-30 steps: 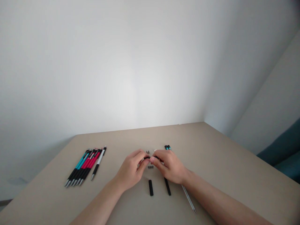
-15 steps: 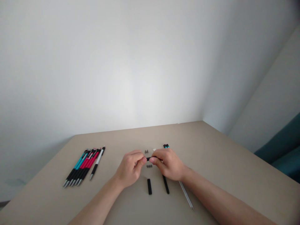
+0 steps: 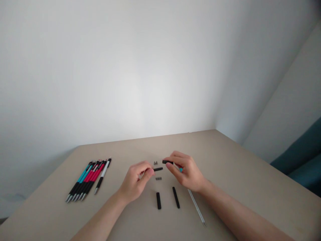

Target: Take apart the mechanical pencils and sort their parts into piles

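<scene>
My left hand (image 3: 135, 180) is closed in a pinch on a short black pen piece (image 3: 158, 169) that sticks out to the right of its fingertips. My right hand (image 3: 187, 170) is closed on a black-ended pen barrel (image 3: 167, 162) with a bit of teal showing by the fingers; its tip points left. The two pieces are a small gap apart. On the beige table (image 3: 225, 167) below the hands lie two black grip sleeves (image 3: 158, 200) (image 3: 176, 197), a small spring (image 3: 158, 178), a tiny metal tip (image 3: 155, 163) and a thin refill (image 3: 197, 209).
A row of several assembled pens (image 3: 87, 179), teal, red and white with black grips, lies at the left of the table. A white wall stands behind. A dark teal seat (image 3: 301, 160) is at the right, beyond the table's edge.
The hands were together on one joined black piece. Now they have drawn apart, my right hand up and to the right, each keeping one piece.
</scene>
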The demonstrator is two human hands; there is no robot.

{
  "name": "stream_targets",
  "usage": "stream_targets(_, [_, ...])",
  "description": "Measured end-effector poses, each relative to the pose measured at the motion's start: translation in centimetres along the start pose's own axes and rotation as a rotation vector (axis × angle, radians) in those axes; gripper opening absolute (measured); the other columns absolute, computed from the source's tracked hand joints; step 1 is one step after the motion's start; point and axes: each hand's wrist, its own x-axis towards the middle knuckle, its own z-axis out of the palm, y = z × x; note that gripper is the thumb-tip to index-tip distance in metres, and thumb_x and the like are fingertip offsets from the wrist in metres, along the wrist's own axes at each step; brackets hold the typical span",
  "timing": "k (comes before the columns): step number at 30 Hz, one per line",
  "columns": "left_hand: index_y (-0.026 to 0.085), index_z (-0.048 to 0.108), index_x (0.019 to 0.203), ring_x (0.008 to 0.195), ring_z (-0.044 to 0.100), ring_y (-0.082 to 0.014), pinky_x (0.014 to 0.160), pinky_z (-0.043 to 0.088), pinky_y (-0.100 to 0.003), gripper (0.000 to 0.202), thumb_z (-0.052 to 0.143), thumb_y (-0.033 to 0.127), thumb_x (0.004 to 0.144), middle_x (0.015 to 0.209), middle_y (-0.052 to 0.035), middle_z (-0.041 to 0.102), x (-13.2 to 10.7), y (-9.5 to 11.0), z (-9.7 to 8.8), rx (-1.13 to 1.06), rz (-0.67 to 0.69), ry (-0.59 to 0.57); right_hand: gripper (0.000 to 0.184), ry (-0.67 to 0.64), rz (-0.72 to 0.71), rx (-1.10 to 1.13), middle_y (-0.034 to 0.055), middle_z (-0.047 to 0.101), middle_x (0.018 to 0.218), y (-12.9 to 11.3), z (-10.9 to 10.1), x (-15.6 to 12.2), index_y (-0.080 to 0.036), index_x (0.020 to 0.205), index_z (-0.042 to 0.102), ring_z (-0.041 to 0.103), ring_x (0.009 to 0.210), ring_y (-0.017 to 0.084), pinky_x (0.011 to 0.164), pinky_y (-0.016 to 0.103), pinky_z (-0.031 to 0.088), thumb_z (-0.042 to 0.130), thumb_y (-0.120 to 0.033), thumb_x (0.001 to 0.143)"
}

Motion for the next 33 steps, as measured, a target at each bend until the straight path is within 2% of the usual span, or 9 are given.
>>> stream_targets(2, [0.016,0.062,0.080,0.071,0.055,-0.0160,0.067,0.040,-0.025,0.028,0.043,0.033,0.091,0.076,-0.0050,0.062,-0.1,0.6,0.5,-0.066,0.038,-0.079,0.026,-0.011,-0.007,0.022,0.0076,0.062,0.084,-0.4,0.6,-0.1,-0.016,0.104,0.066,0.052,0.068,0.014,0.062,0.026,0.040,0.048,-0.027,0.090])
stream_targets(4, [0.016,0.062,0.083,0.073,0.056,-0.0165,0.068,0.041,-0.025,0.025,0.044,0.032,0.091,0.079,-0.0058,0.063,-0.1,0.8,0.8,-0.105,0.050,-0.094,0.026,-0.031,-0.019,0.036,0.0073,0.061,0.083,-0.7,0.9,-0.1,-0.017,0.108,0.065,0.051,0.067,0.014,0.062,0.026,0.040,0.049,-0.026,0.089])
stream_targets(9, [0.016,0.058,0.074,0.068,0.054,-0.0149,0.065,0.041,-0.024,0.028,0.042,0.033,0.091,0.070,-0.0029,0.059,-0.1,0.7,0.7,-0.112,0.026,-0.008,0.030,-0.155,-0.080,0.079,0.0055,0.059,0.080,-1.2,1.0,-0.2,-0.017,0.114,0.061,0.051,0.069,0.015,0.062,0.026,0.040,0.052,-0.020,0.086])
stream_targets(12, [0.016,0.057,0.073,0.068,0.054,-0.0145,0.065,0.040,-0.024,0.029,0.042,0.033,0.092,0.069,-0.0018,0.058,-0.3,0.7,0.4,-0.099,0.026,-0.002,0.034,-0.201,-0.095,0.069,0.0040,0.058,0.077,-1.4,1.0,-0.2,-0.016,0.117,0.059,0.049,0.067,0.014,0.060,0.025,0.038,0.057,-0.018,0.082])
stream_targets(15, [0.016,0.056,0.071,0.064,0.053,-0.0141,0.062,0.040,-0.024,0.031,0.042,0.034,0.091,0.066,-0.0012,0.057,-0.4,0.5,0.3,-0.074,0.023,0.019,0.028,-0.218,-0.066,0.059,0.0029,0.059,0.077,-1.5,1.1,-0.2,-0.018,0.109,0.061,0.050,0.069,0.015,0.063,0.025,0.039,0.061,-0.022,0.082])
stream_targets(19, [0.016,0.058,0.071,0.061,0.052,-0.0138,0.060,0.039,-0.024,0.032,0.041,0.034,0.092,0.063,-0.0011,0.056,-0.4,0.2,0.0,-0.019,-0.013,0.196,0.030,-0.223,0.019,0.007,0.0043,0.058,0.086,-2.2,1.2,-0.4,-0.019,0.099,0.063,0.053,0.079,0.017,0.070,0.028,0.041,0.070,-0.033,0.074])
stream_targets(22, [0.016,0.058,0.071,0.061,0.052,-0.0140,0.060,0.039,-0.024,0.033,0.040,0.034,0.092,0.064,-0.0019,0.057,-0.2,-0.1,-0.2,0.020,-0.031,0.287,0.037,-0.289,0.039,-0.056,0.0062,0.056,0.095,-3.3,1.3,-0.7,-0.019,0.096,0.063,0.053,0.086,0.020,0.076,0.031,0.042,0.075,-0.036,0.066])
stream_targets(29, [0.017,0.057,0.069,0.061,0.052,-0.0136,0.060,0.039,-0.024,0.030,0.041,0.030,0.091,0.064,-0.0012,0.056,-0.2,-0.3,0.0,0.053,-0.001,0.274,0.038,-0.479,0.053,-0.165,0.0055,0.054,0.099,-4.8,2.1,-1.1,-0.021,0.098,0.063,0.052,0.092,0.021,0.077,0.031,0.042,0.072,-0.039,0.066])
stream_targets(33, [0.017,0.057,0.069,0.060,0.052,-0.0132,0.059,0.038,-0.024,0.029,0.041,0.029,0.091,0.063,-0.0007,0.055,-0.2,-0.3,0.1,0.062,0.008,0.272,0.040,-0.520,0.060,-0.196,0.0058,0.053,0.099,-5.0,2.5,-1.1,-0.020,0.099,0.062,0.051,0.091,0.022,0.074,0.031,0.042,0.072,-0.041,0.065])
